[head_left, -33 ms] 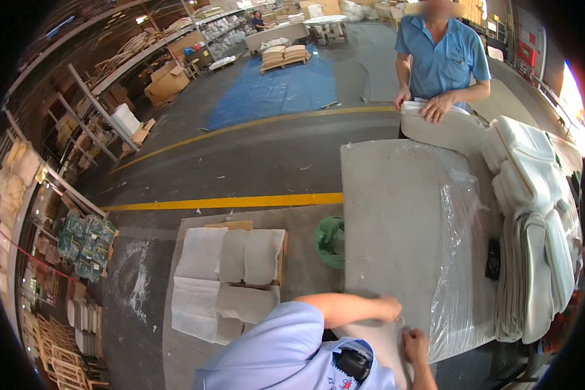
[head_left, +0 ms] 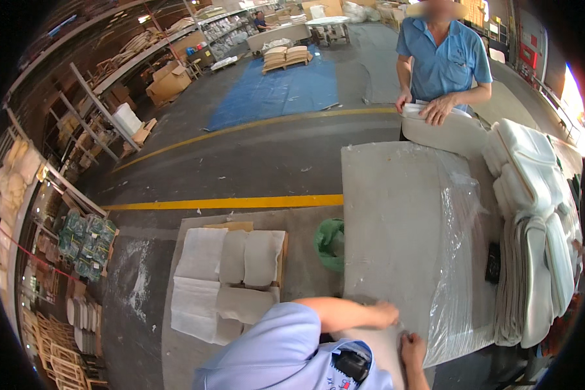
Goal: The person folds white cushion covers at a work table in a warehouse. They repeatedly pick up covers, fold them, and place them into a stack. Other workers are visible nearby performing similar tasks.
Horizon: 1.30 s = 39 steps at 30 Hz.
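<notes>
Beige-grey padding (head_left: 382,344) lies at the near end of the counter (head_left: 390,214) (my sleeve (head_left: 273,338) obscures its long axis). My left hand (head_left: 386,314) is at its far edge, my right hand (head_left: 413,351) by its right side; whether my curled fingers (head_left: 407,338) grip it, I cannot tell.

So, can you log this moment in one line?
left hand: at pale piece | right hand: at its edge | clear plastic: right of both hands | co-worker's hands: on grey pad
</notes>
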Each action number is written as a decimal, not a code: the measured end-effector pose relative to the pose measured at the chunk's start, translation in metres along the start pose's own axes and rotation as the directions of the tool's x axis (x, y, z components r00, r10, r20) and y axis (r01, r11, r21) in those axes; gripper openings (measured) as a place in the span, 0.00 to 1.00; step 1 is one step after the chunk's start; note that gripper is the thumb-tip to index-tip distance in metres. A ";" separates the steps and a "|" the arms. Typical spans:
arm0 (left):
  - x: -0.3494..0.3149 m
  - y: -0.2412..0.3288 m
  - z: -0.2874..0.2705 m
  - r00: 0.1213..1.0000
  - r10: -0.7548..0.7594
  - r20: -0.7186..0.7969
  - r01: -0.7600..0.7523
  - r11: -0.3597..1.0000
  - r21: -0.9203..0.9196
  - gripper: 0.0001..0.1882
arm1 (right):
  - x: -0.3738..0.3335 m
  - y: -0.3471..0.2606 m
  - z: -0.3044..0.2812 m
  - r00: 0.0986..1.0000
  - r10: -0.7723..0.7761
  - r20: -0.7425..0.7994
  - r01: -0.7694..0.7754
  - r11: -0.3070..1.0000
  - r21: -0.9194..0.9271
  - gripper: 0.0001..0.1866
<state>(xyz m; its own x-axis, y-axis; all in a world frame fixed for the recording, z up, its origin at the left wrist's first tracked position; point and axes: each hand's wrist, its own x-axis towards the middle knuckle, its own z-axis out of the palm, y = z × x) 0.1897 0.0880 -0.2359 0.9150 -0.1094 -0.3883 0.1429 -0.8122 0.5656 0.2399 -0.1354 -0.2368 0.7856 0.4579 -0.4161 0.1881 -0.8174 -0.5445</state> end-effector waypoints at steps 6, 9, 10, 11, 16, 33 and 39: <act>-0.013 0.008 -0.011 0.989 -0.012 -0.149 0.011 1.000 -0.004 0.18 | -0.011 -0.015 0.006 0.920 -0.190 -0.344 0.201 0.980 -0.004 0.12; -0.011 0.000 -0.005 0.987 0.010 -0.159 -0.020 0.998 -0.067 0.19 | -0.008 -0.017 0.012 0.932 -0.116 -0.344 0.136 0.990 0.035 0.10; -0.010 0.000 -0.003 0.989 -0.008 -0.145 0.000 0.999 -0.054 0.19 | -0.011 -0.018 0.012 0.933 -0.119 -0.339 0.144 0.988 0.051 0.10; -0.009 0.000 -0.002 0.991 -0.026 -0.130 0.021 0.999 -0.040 0.20 | -0.012 -0.019 0.012 0.935 -0.121 -0.335 0.152 0.986 0.066 0.10; -0.002 0.004 -0.020 0.991 0.006 -0.133 -0.004 1.000 0.017 0.21 | 0.001 -0.019 0.007 0.913 -0.155 -0.377 0.210 0.971 0.110 0.11; -0.008 0.000 -0.003 0.905 0.244 -0.349 -0.197 0.967 0.163 0.12 | -0.006 -0.011 0.019 0.939 -0.128 -0.318 0.184 0.971 0.153 0.19; -0.002 0.001 -0.018 0.956 0.217 -0.198 -0.176 0.963 0.205 0.13 | 0.002 -0.008 0.012 0.948 -0.203 -0.243 0.198 0.979 -0.047 0.15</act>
<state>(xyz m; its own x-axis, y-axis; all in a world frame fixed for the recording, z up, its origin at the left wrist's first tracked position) 0.1945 0.0977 -0.2213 0.9804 -0.1671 -0.1042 -0.1008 -0.8802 0.4638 0.2326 -0.1241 -0.2419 0.8502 0.5154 -0.1070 0.3670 -0.7262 -0.5813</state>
